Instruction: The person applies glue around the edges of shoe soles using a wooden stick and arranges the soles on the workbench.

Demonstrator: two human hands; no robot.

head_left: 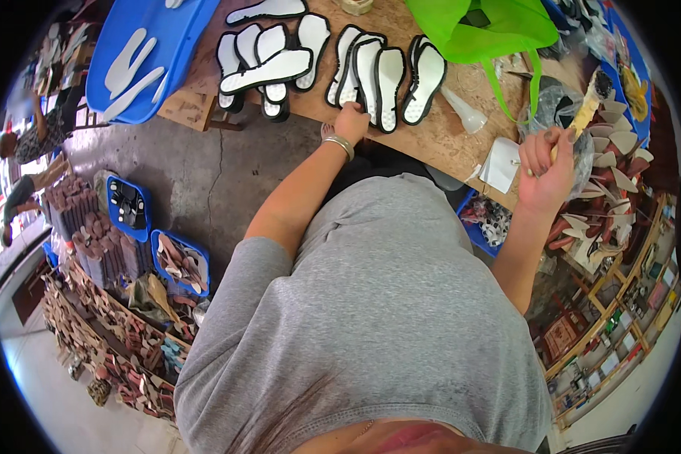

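White-topped shoe soles (390,79) with black rims lie in overlapping groups on the brown worktable (310,107). At the near end of the middle group, my left hand (351,123) has its fingers closed on the end of one sole (349,89). My right hand (545,166), raised over the table's right side, grips a brush (585,113) with a pale yellow, smeared handle and a dark tip pointing up and away. Another sole (283,68) lies crosswise on the left group. A white translucent nozzle-shaped piece (465,113) rests between my hands.
A blue tub (145,60) with white insoles stands at the table's far left. A bright green bag (492,34) hangs over the far right part. White paper (500,165) lies near the right edge. Piled shoe parts (609,174) crowd the right; blue crates (180,261) stand left.
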